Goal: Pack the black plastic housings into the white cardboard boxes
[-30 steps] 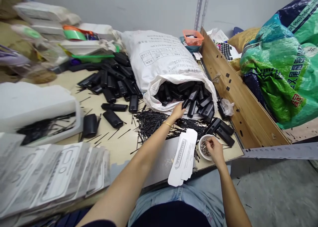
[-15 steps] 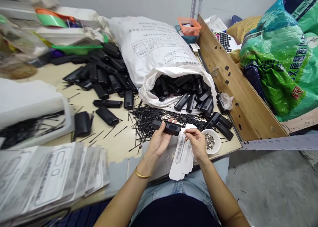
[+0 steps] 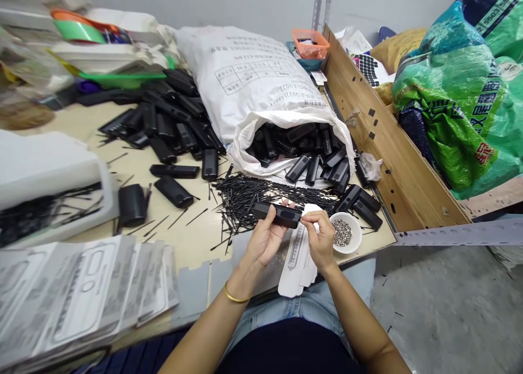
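Note:
My left hand [image 3: 265, 239] is closed around a black ribbed plastic casing [image 3: 278, 215], held nearly level. At the casing's right end is my right hand [image 3: 321, 237], its thumb and forefinger pinched together; whatever sits between the fingertips is too small to make out. Under the hands lie white printed paper cards [image 3: 295, 259]. Just right of my right hand stands a white bowl [image 3: 354, 242] of small metal parts [image 3: 342, 233]. Beyond the casing spreads a heap of thin black sticks [image 3: 241, 199].
A white woven sack [image 3: 249, 63] spills black casings [image 3: 300, 168] from its mouth. More black casings [image 3: 163, 118] are piled to the left, near a white container [image 3: 57, 172] of sticks. Printed sheets [image 3: 85, 292] lie front left. A wooden board [image 3: 376, 134] edges the right side.
My right hand has moved up to the casing's right end. The casing has shifted slightly right and down in my left hand. The whole view has moved a little.

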### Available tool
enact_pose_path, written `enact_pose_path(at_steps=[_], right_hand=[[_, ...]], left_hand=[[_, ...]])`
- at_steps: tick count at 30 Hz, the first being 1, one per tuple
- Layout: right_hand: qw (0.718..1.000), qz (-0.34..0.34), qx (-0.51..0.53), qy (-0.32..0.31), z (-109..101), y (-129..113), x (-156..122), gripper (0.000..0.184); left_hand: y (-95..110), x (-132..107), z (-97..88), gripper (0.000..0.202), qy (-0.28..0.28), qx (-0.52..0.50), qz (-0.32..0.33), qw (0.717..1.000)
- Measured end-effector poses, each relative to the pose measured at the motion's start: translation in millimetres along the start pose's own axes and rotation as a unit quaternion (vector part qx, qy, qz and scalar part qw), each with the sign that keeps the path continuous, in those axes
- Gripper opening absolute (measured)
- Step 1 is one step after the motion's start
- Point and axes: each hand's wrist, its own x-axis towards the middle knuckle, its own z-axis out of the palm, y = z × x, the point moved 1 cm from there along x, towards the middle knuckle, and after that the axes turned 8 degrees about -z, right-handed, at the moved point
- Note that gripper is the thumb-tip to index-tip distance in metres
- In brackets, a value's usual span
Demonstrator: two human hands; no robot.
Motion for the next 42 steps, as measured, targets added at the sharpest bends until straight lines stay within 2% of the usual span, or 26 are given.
enact_pose_path(at_steps=[5,9,12,15,19,22,25,27,29,30,31,32,33,35,38,40,42], right_hand=[[0.999,-0.032,0.027,-0.035,7,-1,0,0.01],[0.998,0.023,0.06,-0.028,12,1,-4,0.007],[0.995,0.051,0.083,-0.017,9,2,-6,0.013],[0.997,0.008,0.057,-0.05,2,-1,-5,0.004],[0.994,-0.076,-0.009,-0.084,-5,-4,-2,0.012],[0.986,-0.119,-0.066,-0.095,-2,-4,-4,0.014],[0.983,-0.132,-0.079,-0.097,2,-5,-7,0.015],[0.983,-0.132,-0.064,-0.111,-2,-6,-7,0.012],[0.986,-0.118,-0.067,-0.096,-12,-6,-4,0.009],[0.989,-0.107,-0.08,-0.071,-19,-5,-1,0.009],[0.99,-0.093,-0.099,-0.046,-27,-3,2,0.009],[0.989,-0.081,-0.122,-0.034,-35,0,5,0.01],[0.986,-0.074,-0.145,-0.04,-41,4,7,0.01],[0.973,-0.072,-0.195,-0.102,-50,11,12,0.012],[0.934,-0.061,-0.276,-0.217,-53,21,15,0.012],[0.899,-0.044,-0.336,-0.278,-48,27,16,0.01],[0.861,-0.033,-0.386,-0.331,-41,34,17,0.021]], left_hand=[[-6,0,-9.6,0.03,-0.017,0.011,0.008,1.0],[-2,-3,-11.8,0.028,-0.026,0.017,0.035,0.999],[4,-8,-8.0,0.029,-0.025,0.023,0.06,0.998],[6,-14,-4.5,0.034,-0.041,0.043,0.078,0.995],[-1,-13,-4.2,0.039,-0.062,0.083,0.109,0.989],[-5,-11,-3.9,0.04,-0.068,0.112,0.147,0.981],[6,-24,-4.9,0.038,-0.064,0.146,0.165,0.973],[20,-41,-9.7,0.038,-0.081,0.192,0.211,0.955],[31,-52,-19.1,0.039,-0.099,0.278,0.271,0.916],[32,-52,-25.0,0.038,-0.099,0.348,0.269,0.893],[31,-48,-31.6,0.037,-0.071,0.4,0.273,0.872],[29,-41,-37.8,0.036,-0.029,0.424,0.27,0.864],[25,-31,-43.0,0.037,0.011,0.428,0.254,0.867],[19,-12,-47.9,0.039,0.052,0.364,0.228,0.902],[19,2,-42.8,0.041,0.026,0.266,0.16,0.95],[23,4,-36.8,0.041,0.008,0.251,0.124,0.96],[27,7,-32.7,0.041,0.007,0.255,0.117,0.96]])
